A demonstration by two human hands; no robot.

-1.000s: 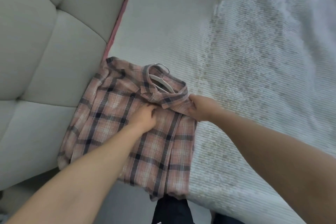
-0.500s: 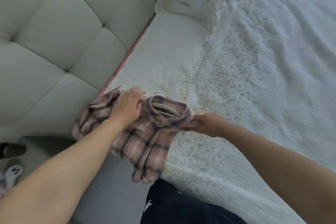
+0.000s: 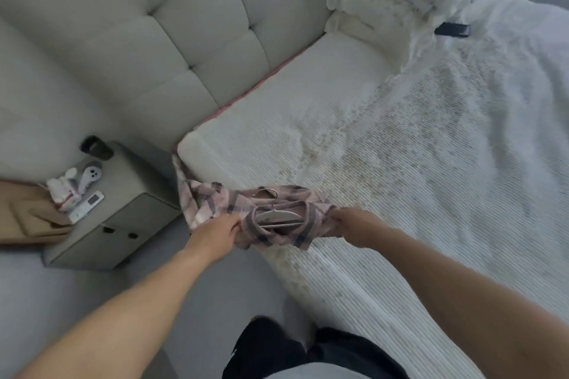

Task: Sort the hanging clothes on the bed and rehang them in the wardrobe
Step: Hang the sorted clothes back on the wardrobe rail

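Low in the middle of the frame, at the near corner of the bed point(image 3: 354, 120), a pink plaid shirt point(image 3: 215, 203) is bunched up between the two hands. The left hand point(image 3: 215, 232) grips a fold of cloth at the shirt's left side, and the right hand point(image 3: 354, 224) grips the cloth at its right side, both with fingers curled into the fabric. A pale hanger point(image 3: 278, 216) sits inside the collar, its metal hook point(image 3: 267, 191) lying on the cloth above. One end of the shirt trails off the mattress edge toward the bedside cabinet point(image 3: 123, 203) at left.

By the look of it, the shirt is light, soft and limp, so it sags wherever it is unsupported. The hanger is the only stiff part; holding at its hook or shoulders would probably carry the garment most cleanly.
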